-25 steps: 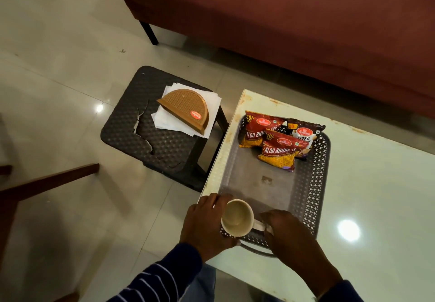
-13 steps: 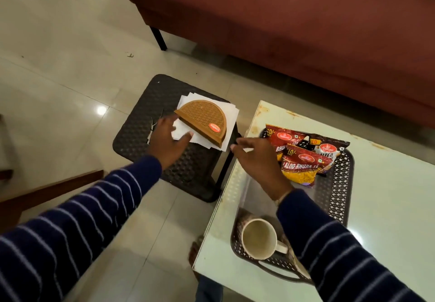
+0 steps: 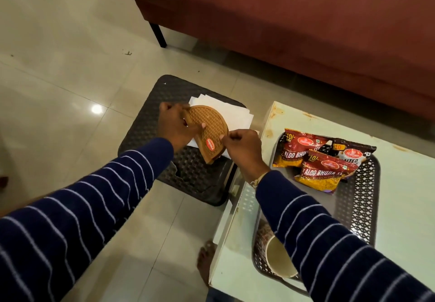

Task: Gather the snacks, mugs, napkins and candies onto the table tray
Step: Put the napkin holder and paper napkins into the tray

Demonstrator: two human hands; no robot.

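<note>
While the tray [image 3: 367, 198] on the table [image 3: 404, 219] holds snacks [image 3: 322, 160] and a mug [image 3: 277, 257], both hands grip the holder [image 3: 207, 130] atop napkins [image 3: 235, 115] on the stool [image 3: 150, 122]: left hand [image 3: 175, 126] clamps its straight edge, right hand [image 3: 242, 147] pinches its curved rim.

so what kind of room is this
Most likely a home living room: a red sofa on a tiled floor, with a low table beside it holding a tray of snack packets.
</note>
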